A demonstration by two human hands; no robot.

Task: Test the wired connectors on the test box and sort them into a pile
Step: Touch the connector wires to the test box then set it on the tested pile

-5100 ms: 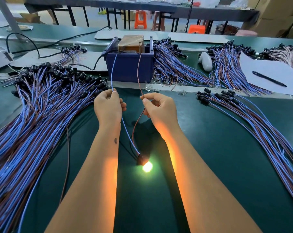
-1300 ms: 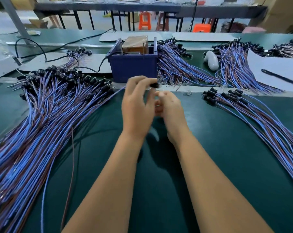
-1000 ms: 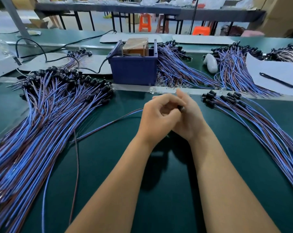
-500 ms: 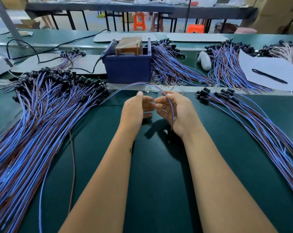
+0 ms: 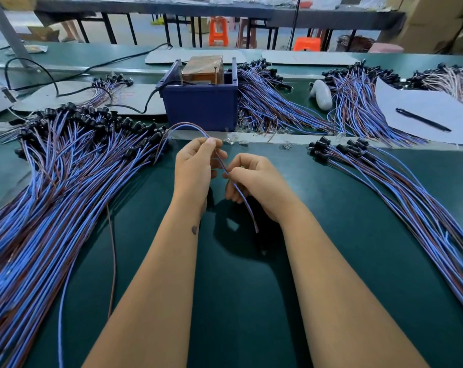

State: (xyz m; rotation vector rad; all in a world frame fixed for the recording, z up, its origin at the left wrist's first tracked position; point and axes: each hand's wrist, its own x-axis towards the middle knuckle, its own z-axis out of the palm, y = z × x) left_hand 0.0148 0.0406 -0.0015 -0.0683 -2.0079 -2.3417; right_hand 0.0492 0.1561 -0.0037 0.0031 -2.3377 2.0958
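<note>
One blue-and-brown wired connector (image 5: 188,126) arches from the edge of the big left pile (image 5: 52,181) over to my hands. My left hand (image 5: 196,168) pinches its wire pair at the top between thumb and fingertip. My right hand (image 5: 257,181) pinches the same pair lower down, and the free wire ends hang past it toward my wrist. The blue test box (image 5: 201,102) with a brown block inside stands just beyond my hands. A smaller pile of connectors (image 5: 384,181) fans out on the right of the green mat.
More wire bundles (image 5: 278,107) lie behind the box and at the back right. A white sheet with a black pen (image 5: 423,120) sits far right, a white object (image 5: 322,94) beside it. A black cable (image 5: 65,94) runs to the box from the left.
My hands have drawn apart along the wire; the right one has slid lower down the pair, so the free ends now hang below it. The wire arch has flattened toward the left pile.
</note>
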